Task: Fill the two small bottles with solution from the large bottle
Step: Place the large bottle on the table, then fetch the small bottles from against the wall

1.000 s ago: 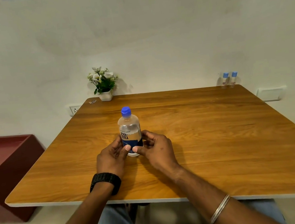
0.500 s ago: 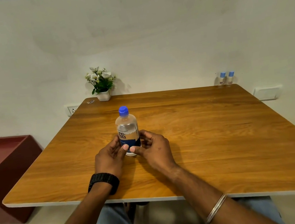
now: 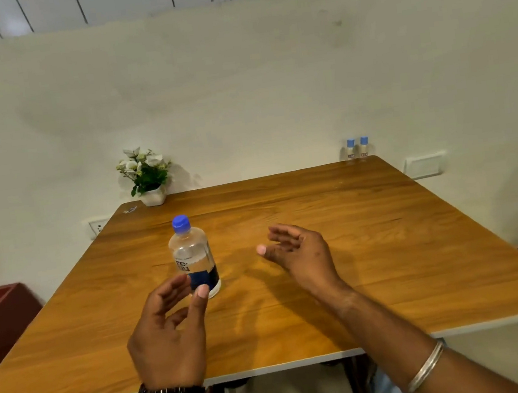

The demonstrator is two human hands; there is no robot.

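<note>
Head view showed me the clear blue-capped large bottle (image 3: 194, 259) upright, untouched on the wooden table (image 3: 389, 262). My left hand (image 3: 167, 335) hovered at its 6 o'clock, fingers spread; my right hand (image 3: 300, 250), fingers loosely apart, at 3 o'clock. Two small blue-capped bottles (image 3: 357, 149) stood at 1 o'clock.

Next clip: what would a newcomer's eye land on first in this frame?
First the large bottle with its blue cap, upright on the wooden table left of centre. The left hand hovers open just in front of it, and the right hand is open to its right, neither touching it. Two small bottles stand capped at the far right corner.
</note>
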